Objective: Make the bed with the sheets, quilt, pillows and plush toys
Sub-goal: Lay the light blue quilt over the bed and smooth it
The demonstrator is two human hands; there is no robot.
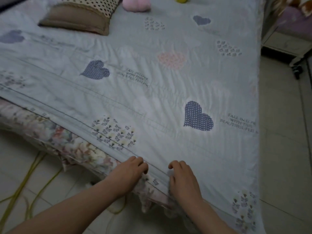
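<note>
Both grips, left hand [133, 170] and right hand [183, 180], grasp quilt [168, 92] edge; print: "FALL IN… WITH THIS BEAUTIFUL".

This is a bedroom in a home. The left hand [130, 171] and the right hand [182, 179] grip the edge of a quilt [168, 81] with printed hearts, spread wide and flat. Far beyond the grip lie a brown pillow [76, 19], a dotted pillow [94, 4] and a pink plush toy [135, 4]. Just under the grip hangs a floral sheet [50, 132]. On both sides of the grip is a tiled floor [283, 149].
</note>
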